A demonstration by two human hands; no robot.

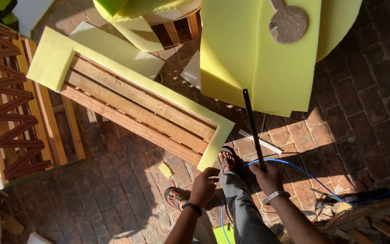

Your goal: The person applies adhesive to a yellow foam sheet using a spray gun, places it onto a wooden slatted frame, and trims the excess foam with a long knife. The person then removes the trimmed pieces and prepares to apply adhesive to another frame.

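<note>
Left hand (204,181): at the near edge of the view, fingers curled loosely, just beside the near corner of the foam strip; whether it touches or pinches the foam cannot be told.
Right hand (268,177): closed around the lower end of a dark rod, a pale band on the wrist.
Dark rod (253,129): thin and straight, rising from the right hand's grip away from the body; its far tip lies over the lower part of the big foam sheet.
Feet: two sandalled feet on the brick floor (127,190), between and just below the hands.
Blue hose (312,177): curves across the bricks just beyond the right hand, off to the right.
Foam scrap (165,170): small yellow piece on the bricks, near the left hand, to its left.
Foam strip (213,149): yellow edging round a slatted wooden frame (136,108), which stretches away to the upper left.
Big foam sheet (249,54): yellow, farther off, ahead of the right hand, a round grey metal disc (288,24) resting on it.
</note>
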